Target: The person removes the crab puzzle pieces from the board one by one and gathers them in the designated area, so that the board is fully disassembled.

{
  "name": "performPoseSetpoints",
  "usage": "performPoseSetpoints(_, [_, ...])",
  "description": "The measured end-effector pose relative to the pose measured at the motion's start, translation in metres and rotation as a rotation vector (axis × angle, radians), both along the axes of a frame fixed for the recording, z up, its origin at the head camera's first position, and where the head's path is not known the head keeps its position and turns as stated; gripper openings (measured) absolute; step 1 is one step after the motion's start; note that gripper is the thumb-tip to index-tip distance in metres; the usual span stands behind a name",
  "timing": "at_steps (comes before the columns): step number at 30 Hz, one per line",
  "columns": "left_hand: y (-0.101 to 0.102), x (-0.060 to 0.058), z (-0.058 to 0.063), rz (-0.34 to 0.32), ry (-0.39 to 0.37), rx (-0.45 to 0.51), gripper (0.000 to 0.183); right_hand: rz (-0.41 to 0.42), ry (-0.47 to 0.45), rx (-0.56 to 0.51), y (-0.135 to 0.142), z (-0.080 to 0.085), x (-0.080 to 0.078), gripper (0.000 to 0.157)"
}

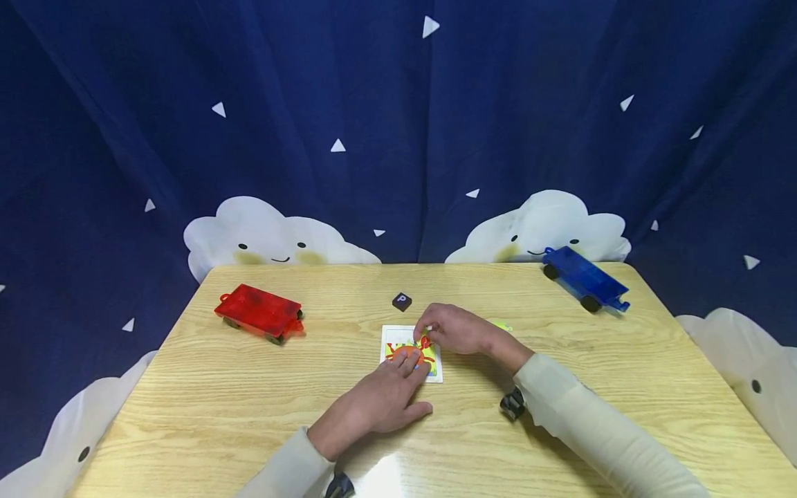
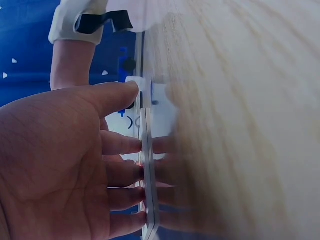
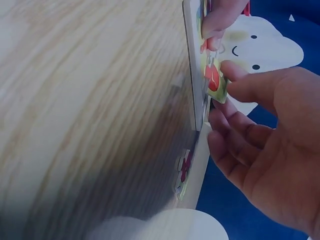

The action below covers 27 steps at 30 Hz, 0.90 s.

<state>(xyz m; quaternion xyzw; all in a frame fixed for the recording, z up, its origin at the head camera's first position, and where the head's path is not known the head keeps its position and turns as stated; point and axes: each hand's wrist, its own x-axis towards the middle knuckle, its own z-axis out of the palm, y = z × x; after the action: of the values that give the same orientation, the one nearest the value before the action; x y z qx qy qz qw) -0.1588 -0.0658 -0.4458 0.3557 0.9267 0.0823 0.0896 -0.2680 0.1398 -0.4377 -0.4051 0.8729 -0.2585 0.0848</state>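
A small white-framed jigsaw puzzle board (image 1: 385,333) with an orange crab picture lies flat on the wooden table. My left hand (image 1: 387,394) rests its straight fingertips on the crab, thumb spread to the side; in the left wrist view those fingers meet the face of the board (image 2: 148,175). Between thumb and fingers my right hand (image 1: 457,328) pinches a jigsaw piece (image 3: 216,82), yellow-green with a red claw. That piece is tilted up at the board's upper right corner, one end over the picture. A second jigsaw piece (image 3: 184,172) lies on the table beyond the right hand.
A red toy wagon (image 1: 258,310) stands at the left, and a blue toy wagon (image 1: 585,275) at the far right near the table's back edge. Behind the board sits a dark tile (image 1: 401,301) marked P. A dark blue curtain (image 1: 386,83) hangs behind the table.
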Motion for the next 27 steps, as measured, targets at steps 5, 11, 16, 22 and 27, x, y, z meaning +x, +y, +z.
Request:
performPoseSetpoints(5, [0.0, 0.0, 0.001, 0.0, -0.008, -0.005, 0.068, -0.042, 0.01, -0.003, -0.001, 0.002, 0.001, 0.024])
performPoseSetpoints(11, [0.0, 0.0, 0.0, 0.008, -0.019, -0.007, 0.068, -0.126, -0.024, -0.051, -0.001, 0.004, 0.001, 0.015])
performPoseSetpoints(16, [-0.001, 0.001, 0.0, 0.013, -0.024, -0.009, 0.069, -0.159, -0.048, -0.063, -0.001, 0.006, -0.001, 0.011])
performPoseSetpoints(22, [-0.001, 0.002, 0.0, 0.021, -0.044, -0.013, 0.07, -0.163, -0.027, -0.107, 0.004, 0.007, -0.001, 0.012])
performPoseSetpoints(27, [0.0, 0.002, 0.0, 0.017, -0.025, -0.015, 0.07, -0.188, -0.05, -0.116, 0.015, 0.014, 0.0, 0.013])
